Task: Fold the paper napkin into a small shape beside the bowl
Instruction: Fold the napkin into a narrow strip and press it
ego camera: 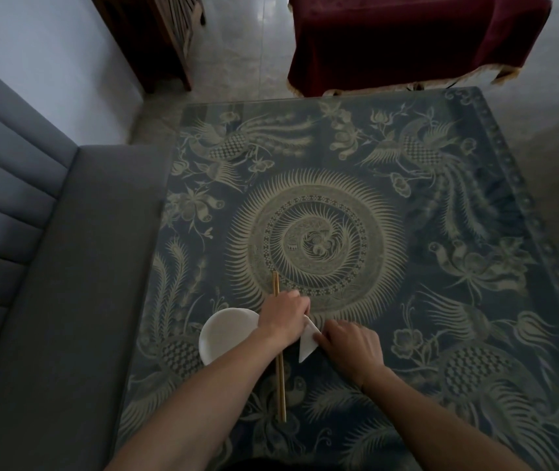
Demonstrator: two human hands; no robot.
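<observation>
A white paper napkin [308, 342] lies folded into a narrow pointed shape on the patterned table, just right of the white bowl [225, 333]. My left hand [283, 317] presses on the napkin's upper end, its forearm crossing over the bowl's right rim. My right hand [351, 345] rests on the napkin's right edge, fingers pinching the fold. A pair of wooden chopsticks [280, 362] lies lengthwise between bowl and napkin, partly hidden under my left wrist.
The table [407, 300] has a blue cloth with pale bird and flower patterns under glass. A grey sofa [50, 266] runs along the left edge. A dark red draped table [407, 39] and wooden furniture [166, 35] stand beyond the far edge.
</observation>
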